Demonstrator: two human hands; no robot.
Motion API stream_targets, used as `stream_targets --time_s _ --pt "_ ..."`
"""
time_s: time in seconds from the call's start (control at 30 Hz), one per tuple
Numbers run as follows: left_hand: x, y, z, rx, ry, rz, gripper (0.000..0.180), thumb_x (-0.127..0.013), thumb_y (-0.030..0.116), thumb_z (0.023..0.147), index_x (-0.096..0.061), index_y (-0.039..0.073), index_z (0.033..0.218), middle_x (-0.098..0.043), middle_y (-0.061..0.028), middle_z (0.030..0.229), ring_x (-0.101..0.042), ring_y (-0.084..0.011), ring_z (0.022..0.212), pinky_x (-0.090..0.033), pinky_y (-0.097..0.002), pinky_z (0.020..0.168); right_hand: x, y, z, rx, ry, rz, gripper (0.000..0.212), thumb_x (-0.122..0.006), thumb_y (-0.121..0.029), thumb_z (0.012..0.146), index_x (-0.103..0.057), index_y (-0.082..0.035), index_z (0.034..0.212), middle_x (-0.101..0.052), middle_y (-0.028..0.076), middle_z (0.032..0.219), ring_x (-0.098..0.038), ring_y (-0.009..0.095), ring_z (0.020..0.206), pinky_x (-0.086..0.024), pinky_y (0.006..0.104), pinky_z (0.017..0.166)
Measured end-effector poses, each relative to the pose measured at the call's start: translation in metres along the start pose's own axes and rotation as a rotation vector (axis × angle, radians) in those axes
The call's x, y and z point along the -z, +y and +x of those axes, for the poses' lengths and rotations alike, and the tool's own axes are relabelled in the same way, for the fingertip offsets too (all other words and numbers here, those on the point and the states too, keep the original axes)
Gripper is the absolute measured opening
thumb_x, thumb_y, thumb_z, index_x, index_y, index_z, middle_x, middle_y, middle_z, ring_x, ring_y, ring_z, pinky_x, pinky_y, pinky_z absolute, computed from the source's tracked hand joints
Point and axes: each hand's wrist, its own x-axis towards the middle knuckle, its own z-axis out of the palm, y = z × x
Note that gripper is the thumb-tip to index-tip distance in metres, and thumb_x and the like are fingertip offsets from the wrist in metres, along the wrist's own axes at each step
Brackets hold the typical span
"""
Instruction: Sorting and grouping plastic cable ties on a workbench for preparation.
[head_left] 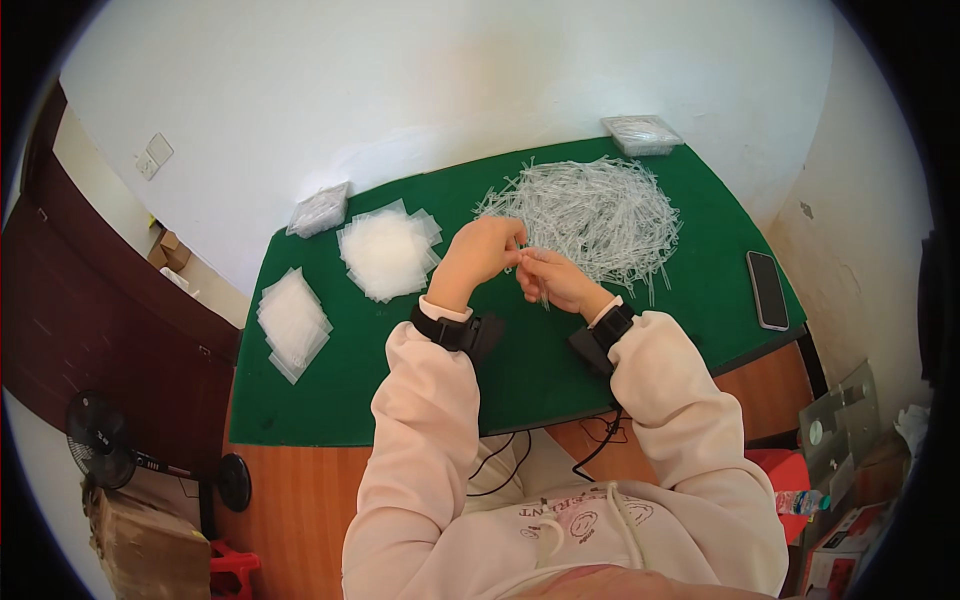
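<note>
My left hand [485, 252] and my right hand [556, 280] meet over the green-covered table [520, 375], their fingertips together. A few thin clear plastic sticks [545, 293] poke out below the fingers of my right hand, which is closed around them. The fingers of my left hand are pinched at the same spot; what lies between them is too small to make out. Just beyond my hands spreads a large heap of similar clear sticks [605, 215]. To the left of my left hand lies a fanned stack of clear flat bags [388, 255].
Another bag stack [293, 325] lies at the table's left. A filled clear bag [319, 209] and a clear plastic box [643, 135] stand at the back edge by the wall. A phone [768, 290] rests at the right. A black fan [100, 440] stands left of the table.
</note>
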Motion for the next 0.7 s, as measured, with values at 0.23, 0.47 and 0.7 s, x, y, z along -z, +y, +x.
stream_targets --time_s 0.23,0.47,0.7 --pt "-0.024 -0.016 0.008 -0.016 0.138 0.187 0.017 -0.065 0.021 0.071 -0.063 0.005 0.077 -0.062 -0.0122 0.07 -0.059 -0.0289 0.065 -0.046 -0.0369 0.059 0.024 -0.007 0.008 0.355 0.42 0.339 0.019 -0.041 -0.022 0.093 -0.046 -0.005 0.098 -0.036 -0.001 0.063 -0.033 0.009 0.052 -0.03 0.0247 0.048" --pt "-0.084 -0.003 0.009 0.201 -0.218 0.326 0.035 -0.066 0.037 0.07 -0.063 0.002 0.067 -0.061 -0.015 0.066 -0.06 -0.0314 0.067 -0.047 -0.0391 0.06 0.037 -0.005 0.012 0.52 0.629 0.326 0.017 -0.041 -0.02 0.093 -0.045 -0.003 0.098 -0.036 -0.001 0.062 -0.033 0.009 0.049 -0.03 0.0245 0.045" --pt "-0.081 -0.024 0.019 0.288 -0.334 0.108 0.03 -0.067 0.029 0.071 -0.062 -0.001 0.068 -0.06 -0.0122 0.058 -0.061 -0.0224 0.055 -0.049 -0.033 0.054 0.036 -0.005 0.013 0.592 0.682 0.282 0.017 -0.042 -0.019 0.093 -0.045 -0.003 0.095 -0.038 0.0 0.062 -0.035 0.009 0.047 -0.032 0.0239 0.045"
